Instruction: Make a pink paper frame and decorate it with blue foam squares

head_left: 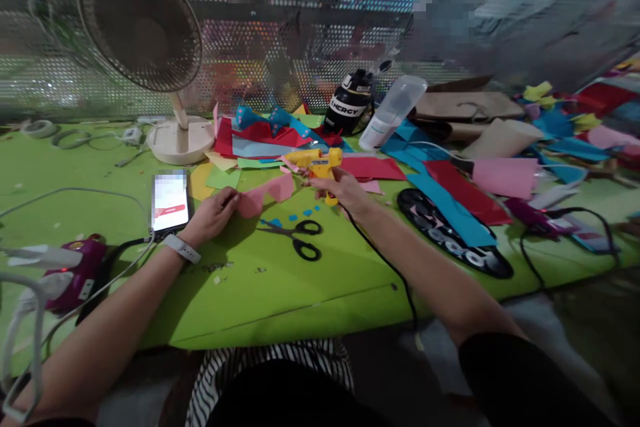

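My right hand (340,188) is wrapped round the grip of a yellow hot glue gun (316,159), whose nozzle points left. Its black cord runs down past the table's front edge. My left hand (216,212) pinches one end of a pink paper strip (265,193) with a wavy cut edge. The strip's other end lies close to the glue gun; whether they touch, I cannot tell. In front of the strip are black-handled scissors (295,233), spread open on the green table (280,293). Small blue paper scraps (294,217) lie by the blades.
A fan (183,140) and a lit phone (171,203) stand and lie at left, near a purple power strip (83,273). Behind are coloured paper sheets, a black bottle (349,103) and a clear-topped bottle (393,113). A black insole-shaped item (450,233) lies right under blue paper.
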A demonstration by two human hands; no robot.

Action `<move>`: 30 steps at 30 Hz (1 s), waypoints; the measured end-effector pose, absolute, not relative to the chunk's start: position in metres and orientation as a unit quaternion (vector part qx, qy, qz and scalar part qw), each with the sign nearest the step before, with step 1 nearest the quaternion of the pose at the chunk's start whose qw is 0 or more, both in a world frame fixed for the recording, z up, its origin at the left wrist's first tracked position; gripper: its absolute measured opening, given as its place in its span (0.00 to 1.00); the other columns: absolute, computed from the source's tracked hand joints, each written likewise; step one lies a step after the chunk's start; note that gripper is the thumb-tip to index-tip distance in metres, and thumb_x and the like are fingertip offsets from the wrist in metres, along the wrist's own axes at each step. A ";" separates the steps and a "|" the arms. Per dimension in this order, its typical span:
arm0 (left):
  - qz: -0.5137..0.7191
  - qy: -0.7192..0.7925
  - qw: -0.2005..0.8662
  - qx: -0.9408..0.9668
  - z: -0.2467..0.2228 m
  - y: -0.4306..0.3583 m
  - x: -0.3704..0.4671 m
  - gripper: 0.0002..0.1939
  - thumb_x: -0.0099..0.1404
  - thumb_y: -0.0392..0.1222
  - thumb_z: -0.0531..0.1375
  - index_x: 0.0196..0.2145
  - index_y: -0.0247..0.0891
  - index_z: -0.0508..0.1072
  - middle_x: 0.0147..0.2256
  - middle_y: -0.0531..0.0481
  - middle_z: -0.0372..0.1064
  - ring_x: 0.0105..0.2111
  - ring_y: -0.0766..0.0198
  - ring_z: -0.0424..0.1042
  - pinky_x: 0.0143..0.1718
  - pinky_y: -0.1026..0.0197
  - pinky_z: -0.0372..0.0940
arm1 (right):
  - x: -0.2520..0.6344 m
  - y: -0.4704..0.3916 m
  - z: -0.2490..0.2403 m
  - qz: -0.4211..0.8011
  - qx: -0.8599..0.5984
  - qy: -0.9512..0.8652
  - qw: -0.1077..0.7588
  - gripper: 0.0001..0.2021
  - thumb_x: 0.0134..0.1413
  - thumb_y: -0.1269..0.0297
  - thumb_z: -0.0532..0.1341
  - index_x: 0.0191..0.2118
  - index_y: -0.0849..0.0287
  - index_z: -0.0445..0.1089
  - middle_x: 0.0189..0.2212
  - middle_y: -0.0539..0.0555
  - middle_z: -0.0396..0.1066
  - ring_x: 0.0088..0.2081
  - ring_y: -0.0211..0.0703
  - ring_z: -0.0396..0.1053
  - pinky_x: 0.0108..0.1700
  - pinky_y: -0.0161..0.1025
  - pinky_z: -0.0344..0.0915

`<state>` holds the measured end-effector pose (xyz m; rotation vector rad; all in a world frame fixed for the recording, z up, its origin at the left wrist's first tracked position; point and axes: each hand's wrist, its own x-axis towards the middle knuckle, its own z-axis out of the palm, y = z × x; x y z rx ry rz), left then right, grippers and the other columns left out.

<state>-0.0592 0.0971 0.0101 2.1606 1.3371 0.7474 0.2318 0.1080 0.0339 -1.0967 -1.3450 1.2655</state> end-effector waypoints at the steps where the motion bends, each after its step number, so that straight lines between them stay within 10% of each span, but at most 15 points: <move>1: 0.275 0.489 0.247 0.790 0.010 0.096 -0.059 0.14 0.70 0.50 0.48 0.32 0.40 0.64 0.26 0.52 0.64 0.26 0.63 0.63 0.30 0.61 0.58 | 0.226 0.106 0.037 0.533 -0.431 -0.559 0.466 0.16 0.36 0.56 0.70 0.31 0.59 0.70 0.28 0.51 0.74 0.28 0.37 0.70 0.25 0.31 0.64; 20: 0.376 0.443 0.362 0.729 0.014 0.084 -0.053 0.19 0.72 0.52 0.47 0.26 0.40 0.59 0.20 0.55 0.57 0.20 0.68 0.58 0.24 0.64 0.55 | 0.201 0.054 0.021 0.565 -0.413 -0.622 0.351 0.18 0.46 0.47 0.67 0.32 0.56 0.69 0.22 0.48 0.69 0.18 0.32 0.59 0.17 0.33 0.59; 30: 0.352 0.438 0.320 0.763 0.018 0.080 -0.047 0.21 0.72 0.55 0.44 0.25 0.41 0.57 0.21 0.55 0.55 0.21 0.67 0.55 0.23 0.62 0.54 | 0.198 0.046 0.016 0.513 -0.398 -0.673 0.354 0.15 0.48 0.49 0.65 0.36 0.54 0.73 0.30 0.54 0.76 0.32 0.47 0.74 0.33 0.43 0.74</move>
